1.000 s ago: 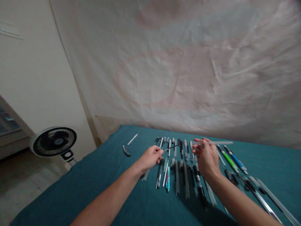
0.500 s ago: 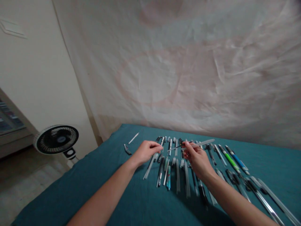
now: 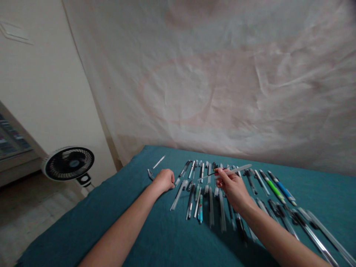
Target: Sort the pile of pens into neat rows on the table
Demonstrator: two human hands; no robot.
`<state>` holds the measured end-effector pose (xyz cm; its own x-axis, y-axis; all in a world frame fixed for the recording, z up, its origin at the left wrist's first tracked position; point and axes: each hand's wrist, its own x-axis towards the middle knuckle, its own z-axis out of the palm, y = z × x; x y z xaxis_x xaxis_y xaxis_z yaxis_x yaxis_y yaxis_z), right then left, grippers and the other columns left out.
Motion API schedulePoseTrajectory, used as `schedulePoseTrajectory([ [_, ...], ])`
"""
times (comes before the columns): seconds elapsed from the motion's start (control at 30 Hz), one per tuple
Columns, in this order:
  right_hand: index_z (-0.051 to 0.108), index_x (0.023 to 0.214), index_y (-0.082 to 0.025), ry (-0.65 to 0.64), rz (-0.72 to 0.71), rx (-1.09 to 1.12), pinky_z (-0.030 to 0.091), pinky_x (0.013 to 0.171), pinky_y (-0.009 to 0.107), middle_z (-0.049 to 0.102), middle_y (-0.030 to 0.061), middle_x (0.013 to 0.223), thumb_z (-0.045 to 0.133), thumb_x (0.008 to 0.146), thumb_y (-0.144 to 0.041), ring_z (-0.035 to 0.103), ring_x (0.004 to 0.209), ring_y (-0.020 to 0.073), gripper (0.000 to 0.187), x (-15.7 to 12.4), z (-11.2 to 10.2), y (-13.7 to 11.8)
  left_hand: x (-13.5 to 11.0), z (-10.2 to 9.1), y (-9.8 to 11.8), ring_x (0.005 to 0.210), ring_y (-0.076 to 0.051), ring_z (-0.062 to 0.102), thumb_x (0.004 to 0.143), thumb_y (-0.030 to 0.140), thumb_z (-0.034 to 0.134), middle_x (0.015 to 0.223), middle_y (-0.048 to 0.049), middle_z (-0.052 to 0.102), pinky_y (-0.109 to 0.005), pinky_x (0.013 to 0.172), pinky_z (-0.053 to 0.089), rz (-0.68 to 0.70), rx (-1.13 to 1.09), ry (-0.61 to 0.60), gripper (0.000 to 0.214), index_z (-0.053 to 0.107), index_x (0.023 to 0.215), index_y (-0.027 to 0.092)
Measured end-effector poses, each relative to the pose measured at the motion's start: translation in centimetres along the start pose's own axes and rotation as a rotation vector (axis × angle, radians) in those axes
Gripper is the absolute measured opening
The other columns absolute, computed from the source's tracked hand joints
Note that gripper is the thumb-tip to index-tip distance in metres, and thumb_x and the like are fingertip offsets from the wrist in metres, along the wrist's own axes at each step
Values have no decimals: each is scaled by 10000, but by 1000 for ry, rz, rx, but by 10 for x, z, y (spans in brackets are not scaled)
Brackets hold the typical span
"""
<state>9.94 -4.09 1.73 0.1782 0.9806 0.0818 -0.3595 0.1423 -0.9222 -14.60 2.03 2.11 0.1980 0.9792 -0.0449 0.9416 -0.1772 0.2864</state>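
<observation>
My right hand (image 3: 230, 185) is pinched on a clear pen barrel (image 3: 242, 168) that sticks out to the right. A thin refill (image 3: 206, 175) with a dark end also pokes from its fingers toward the left. Both are held just above the rows of pens. Low over the cloth at the left end of the rows, my left hand (image 3: 164, 180) is closed with its fingers curled; what they hold, if anything, is hidden. Close by it lie a dark curved pen part (image 3: 150, 174), a thin white stick (image 3: 159, 161) and a clear pen (image 3: 178, 196).
Pens and pen parts lie in two rows on the teal cloth (image 3: 133, 230), among them a green pen (image 3: 273, 187) and a blue pen (image 3: 283, 188). A pale sheet (image 3: 222, 92) hangs behind the table. To the left stands a black-and-white fan (image 3: 69, 163).
My left hand has moved left and down, away from the right hand, and its fingers have curled in. The right hand stays nearly still with the barrel and refill.
</observation>
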Motion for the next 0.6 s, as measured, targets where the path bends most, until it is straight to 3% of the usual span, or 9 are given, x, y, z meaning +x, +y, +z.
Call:
schedulePoseTrajectory([
  [0.43, 595, 751, -136, -2, 17, -4, 355, 413, 206, 563, 26, 671, 611, 648, -419, 436, 470, 80, 301, -3, 2, -1, -4, -4, 5, 523, -135, 552, 477, 115, 607, 511, -15, 602, -214, 539, 381, -18, -119, -63, 163, 662, 622, 163],
  [0.6, 596, 753, -141, -7, 37, 5, 351, 416, 200, 556, 24, 699, 615, 648, -408, 432, 487, 77, 287, -4, 3, -1, -5, -4, 4, 472, -110, 537, 550, 152, 579, 476, -12, 590, -202, 521, 386, -23, -200, -93, 65, 641, 572, 149],
])
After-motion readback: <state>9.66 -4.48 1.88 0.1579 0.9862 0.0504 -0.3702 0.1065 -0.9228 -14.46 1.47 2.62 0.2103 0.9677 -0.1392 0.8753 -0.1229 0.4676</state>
